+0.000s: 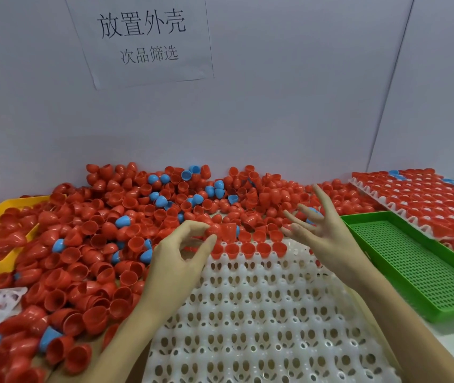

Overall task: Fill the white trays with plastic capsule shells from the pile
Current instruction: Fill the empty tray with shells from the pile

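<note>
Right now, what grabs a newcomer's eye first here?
The huge pile of red capsule shells, dotted with blue ones, fills the table's left and centre against the wall. In front lies a white tray, only its far row filled, where the left hand pinches a red shell. The right hand hovers, fingers spread.

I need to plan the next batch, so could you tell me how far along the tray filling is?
Done: the far tray on the right looks full of shells. In hand: the near tray has only its far row filled, and the left hand pinches a red shell above it while the right hand hovers spread open. Left: every other pocket of the near tray, with a big pile still waiting.
</note>
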A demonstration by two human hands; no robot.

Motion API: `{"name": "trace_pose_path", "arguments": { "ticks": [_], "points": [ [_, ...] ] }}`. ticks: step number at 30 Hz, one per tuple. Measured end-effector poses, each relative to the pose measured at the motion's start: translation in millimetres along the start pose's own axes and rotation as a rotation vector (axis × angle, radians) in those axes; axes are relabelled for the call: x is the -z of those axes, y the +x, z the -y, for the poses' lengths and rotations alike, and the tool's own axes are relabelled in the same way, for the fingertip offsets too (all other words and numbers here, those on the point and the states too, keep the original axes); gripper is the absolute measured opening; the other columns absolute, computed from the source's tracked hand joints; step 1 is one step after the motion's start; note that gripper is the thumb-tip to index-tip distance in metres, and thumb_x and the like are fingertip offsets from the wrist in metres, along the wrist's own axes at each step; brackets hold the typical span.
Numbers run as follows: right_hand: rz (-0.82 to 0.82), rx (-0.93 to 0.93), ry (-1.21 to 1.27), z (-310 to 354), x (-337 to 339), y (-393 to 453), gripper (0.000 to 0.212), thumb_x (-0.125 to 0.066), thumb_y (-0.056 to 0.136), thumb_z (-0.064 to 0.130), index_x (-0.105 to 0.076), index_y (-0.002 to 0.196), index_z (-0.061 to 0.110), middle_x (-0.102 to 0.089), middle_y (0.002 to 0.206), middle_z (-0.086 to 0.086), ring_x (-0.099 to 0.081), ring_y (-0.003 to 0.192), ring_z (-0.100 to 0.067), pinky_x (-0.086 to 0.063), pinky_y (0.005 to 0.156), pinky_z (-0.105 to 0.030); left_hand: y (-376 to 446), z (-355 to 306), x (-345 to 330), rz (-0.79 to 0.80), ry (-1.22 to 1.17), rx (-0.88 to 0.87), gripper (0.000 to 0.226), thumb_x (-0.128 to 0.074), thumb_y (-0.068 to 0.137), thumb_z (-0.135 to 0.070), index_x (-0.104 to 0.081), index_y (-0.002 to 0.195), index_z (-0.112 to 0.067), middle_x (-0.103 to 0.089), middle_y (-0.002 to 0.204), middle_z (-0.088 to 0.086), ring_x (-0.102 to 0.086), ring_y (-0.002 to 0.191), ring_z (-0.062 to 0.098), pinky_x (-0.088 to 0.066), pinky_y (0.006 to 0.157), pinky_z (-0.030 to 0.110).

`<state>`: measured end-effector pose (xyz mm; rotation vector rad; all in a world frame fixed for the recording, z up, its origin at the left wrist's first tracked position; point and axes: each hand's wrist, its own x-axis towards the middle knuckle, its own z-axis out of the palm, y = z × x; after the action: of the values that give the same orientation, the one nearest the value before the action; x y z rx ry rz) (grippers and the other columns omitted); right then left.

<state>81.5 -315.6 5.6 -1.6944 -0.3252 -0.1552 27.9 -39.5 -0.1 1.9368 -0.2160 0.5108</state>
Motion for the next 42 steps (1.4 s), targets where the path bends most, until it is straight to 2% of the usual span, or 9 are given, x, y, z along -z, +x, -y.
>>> {"name": "trace_pose_path", "arguments": {
  "ticks": [3, 6, 10, 15, 18, 24, 29, 34, 42],
  "points": [
    [0.081, 0.071, -0.053, 6.3, -5.7, -3.4, 0.061, -0.07, 0.099, 0.018, -0.047, 0.154, 0.03, -0.064, 0.145, -0.005, -0.072, 0.12, -0.015, -0.062, 0.096, -0.036, -1.2, 0.8, -0.1, 0.037, 0.005, -0.031, 0.022, -0.077, 0.092, -0.025, -0.069, 0.111, -0.033, -0.072, 0.109, -0.025, -0.069, 0.103, 0.001, -0.052, 0.087, 0.012],
    [0.342, 0.104, -0.181, 11.2, -13.6, -7.8, 0.052, -0.074, 0.098, 0.025, -0.058, 0.147, 0.035, -0.067, 0.141, 0.012, -0.066, 0.127, -0.008, -0.058, 0.1, -0.028, -6.0, 0.0, -5.6, 0.158, 0.023, -0.075, 0.031, -0.081, 0.09, -0.028, -0.065, 0.116, -0.035, -0.071, 0.115, -0.026, -0.067, 0.11, -0.004, -0.05, 0.093, 0.012],
    [0.397, 0.118, -0.252, 9.3, -21.4, -9.4, 0.029, -0.076, 0.096, 0.022, -0.076, 0.126, 0.026, -0.08, 0.112, 0.007, -0.079, 0.093, -0.014, -0.063, 0.084, -0.028, -10.5, -1.4, -14.9, 0.192, 0.048, -0.117, 0.032, -0.08, 0.09, -0.036, -0.063, 0.117, -0.038, -0.07, 0.117, -0.028, -0.066, 0.111, -0.007, -0.054, 0.094, 0.017],
    [0.187, 0.12, -0.293, 1.5, -8.2, -3.1, 0.023, -0.077, 0.095, 0.026, -0.078, 0.118, 0.029, -0.081, 0.102, 0.008, -0.079, 0.088, -0.013, -0.065, 0.081, -0.03, 4.8, 18.7, 10.6, 0.017, 0.381, -0.115, 0.024, -0.075, 0.089, -0.047, -0.063, 0.109, -0.038, -0.065, 0.103, -0.025, -0.06, 0.101, -0.004, -0.051, 0.084, 0.016],
    [0.087, 0.129, -0.338, -6.7, -3.5, 0.6, 0.02, -0.076, 0.096, 0.025, -0.078, 0.116, 0.027, -0.081, 0.097, 0.007, -0.078, 0.085, -0.013, -0.066, 0.076, -0.034, 6.9, 33.4, 21.6, 0.086, 0.644, -0.127, 0.024, -0.07, 0.084, -0.062, -0.067, 0.093, -0.04, -0.061, 0.092, -0.025, -0.049, 0.097, -0.002, -0.04, 0.089, 0.02],
    [0.051, 0.138, -0.435, -16.3, -2.6, 3.1, 0.019, -0.076, 0.095, 0.028, -0.078, 0.113, 0.032, -0.079, 0.098, 0.011, -0.077, 0.083, -0.007, -0.065, 0.072, -0.03, 8.3, 38.6, 19.6, 0.061, 0.602, -0.131, 0.011, -0.077, 0.087, -0.044, -0.076, 0.09, -0.033, -0.063, 0.088, -0.026, -0.049, 0.096, -0.004, -0.037, 0.083, 0.014],
    [0.021, 0.17, -0.558, -20.5, -3.4, 3.9, 0.02, -0.077, 0.095, 0.029, -0.077, 0.115, 0.031, -0.076, 0.099, 0.017, -0.073, 0.086, 0.001, -0.062, 0.079, -0.024, 7.7, 34.6, 17.6, -0.07, 0.504, -0.121, 0.01, -0.078, 0.09, -0.019, -0.078, 0.097, -0.026, -0.068, 0.088, -0.021, -0.062, 0.088, 0.003, -0.05, 0.082, 0.02],
    [-0.041, 0.188, -0.601, -22.0, 0.0, 4.8, 0.024, -0.076, 0.095, 0.029, -0.076, 0.119, 0.03, -0.073, 0.105, 0.016, -0.069, 0.093, 0.007, -0.059, 0.081, -0.016, 11.1, 31.4, 10.2, -0.195, 0.433, -0.125, 0.005, -0.079, 0.092, -0.022, -0.077, 0.092, -0.026, -0.068, 0.081, -0.022, -0.065, 0.085, 0.006, -0.054, 0.076, 0.025],
    [-0.066, 0.178, -0.606, -19.9, 4.1, 4.6, 0.024, -0.076, 0.096, 0.028, -0.077, 0.12, 0.025, -0.074, 0.106, 0.012, -0.072, 0.091, 0.001, -0.063, 0.08, -0.024, 17.5, 41.9, -2.4, -0.097, 0.676, -0.171, 0.017, -0.081, 0.09, -0.031, -0.076, 0.084, -0.016, -0.062, 0.092, -0.008, -0.053, 0.093, 0.016, -0.05, 0.09, 0.033]
  ]
}}
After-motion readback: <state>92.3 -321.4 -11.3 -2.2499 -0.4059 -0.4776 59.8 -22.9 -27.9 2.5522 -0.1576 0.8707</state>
